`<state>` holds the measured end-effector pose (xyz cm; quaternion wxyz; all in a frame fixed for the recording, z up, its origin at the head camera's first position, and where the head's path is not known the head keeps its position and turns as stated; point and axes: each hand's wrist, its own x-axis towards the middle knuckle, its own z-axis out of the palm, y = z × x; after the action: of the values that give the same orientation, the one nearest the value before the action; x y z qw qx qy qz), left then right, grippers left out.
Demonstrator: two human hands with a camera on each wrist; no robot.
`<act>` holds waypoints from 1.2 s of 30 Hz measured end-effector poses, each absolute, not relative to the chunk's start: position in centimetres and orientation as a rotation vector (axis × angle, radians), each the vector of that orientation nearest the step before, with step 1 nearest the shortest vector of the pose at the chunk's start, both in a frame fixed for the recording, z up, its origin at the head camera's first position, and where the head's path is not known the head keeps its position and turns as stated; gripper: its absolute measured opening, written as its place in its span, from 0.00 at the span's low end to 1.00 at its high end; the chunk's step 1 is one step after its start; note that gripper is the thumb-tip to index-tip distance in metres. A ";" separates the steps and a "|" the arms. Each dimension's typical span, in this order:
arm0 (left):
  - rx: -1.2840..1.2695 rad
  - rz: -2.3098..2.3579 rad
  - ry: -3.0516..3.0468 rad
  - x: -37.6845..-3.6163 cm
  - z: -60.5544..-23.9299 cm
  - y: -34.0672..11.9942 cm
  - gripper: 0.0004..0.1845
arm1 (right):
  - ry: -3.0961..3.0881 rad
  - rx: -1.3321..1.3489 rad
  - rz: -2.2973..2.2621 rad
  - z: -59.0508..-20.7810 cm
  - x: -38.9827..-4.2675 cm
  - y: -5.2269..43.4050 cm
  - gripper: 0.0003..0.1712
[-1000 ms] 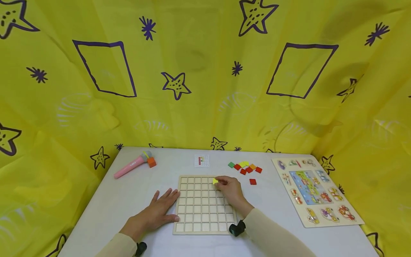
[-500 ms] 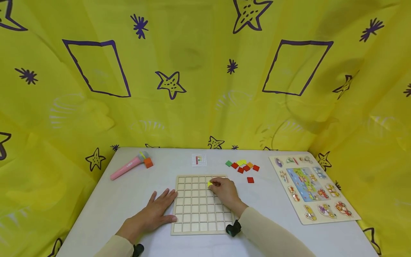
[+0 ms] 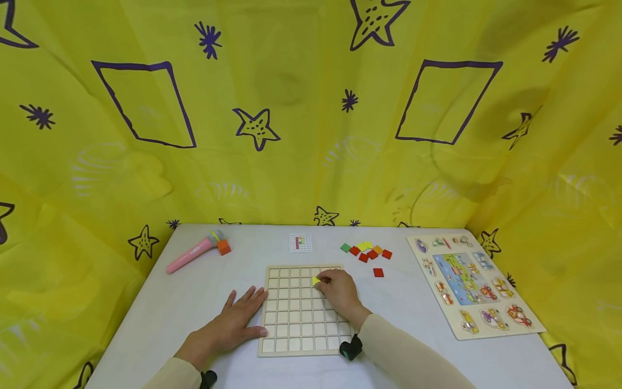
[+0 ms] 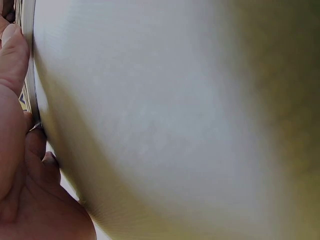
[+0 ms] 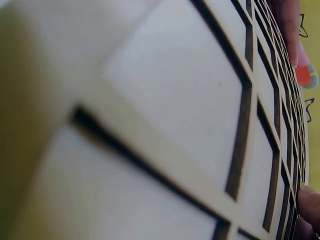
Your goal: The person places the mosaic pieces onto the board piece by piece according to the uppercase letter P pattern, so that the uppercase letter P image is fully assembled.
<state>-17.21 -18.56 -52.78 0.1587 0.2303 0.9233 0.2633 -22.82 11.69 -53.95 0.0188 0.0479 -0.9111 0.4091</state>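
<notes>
In the head view my right hand (image 3: pixel 341 292) pinches a small yellow square tile (image 3: pixel 315 281) between thumb and fingertips, right at a cell in the second row from the far edge of a pale wooden grid board (image 3: pixel 295 317). My left hand (image 3: pixel 233 323) lies spread on the table, its thumb and fingertips at the board's left rim. The left wrist view has the left hand (image 4: pixel 35 175) along the board's edge. Big, close grid cells (image 5: pixel 175 90) fill the right wrist view, with right-hand fingertips (image 5: pixel 309 205) at its right edge.
Beyond the board lies a small card with a printed coloured grid (image 3: pixel 300 243). Several loose red, yellow, green and orange tiles (image 3: pixel 372 254) and a lone red tile (image 3: pixel 378 273) are right of it. A pink microphone (image 3: pixel 194 253), an orange cube (image 3: pixel 224 247) and a picture puzzle (image 3: pixel 452 324) flank them.
The right hand has moved slightly left and nearer over the board with the yellow tile, still pinching it. The left hand keeps its place. The head view has shifted a little.
</notes>
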 end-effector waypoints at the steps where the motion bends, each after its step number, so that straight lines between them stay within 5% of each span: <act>1: 0.658 0.751 2.640 -17.2 -52.7 -18.6 0.51 | -2.830 0.153 1.266 -53.9 -22.8 11.7 0.08; 20: 0.667 0.762 2.644 -17.2 -52.8 -18.6 0.51 | -2.832 0.088 1.338 -53.4 -22.8 11.6 0.05; 36: 0.652 0.752 2.649 -17.2 -52.7 -18.5 0.51 | -2.690 0.126 1.571 -54.0 -22.8 12.4 0.14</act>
<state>-17.17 -18.47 -52.73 0.1555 0.2275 0.9247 0.2627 -22.78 12.40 -53.97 0.0119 0.0403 -0.8627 0.5039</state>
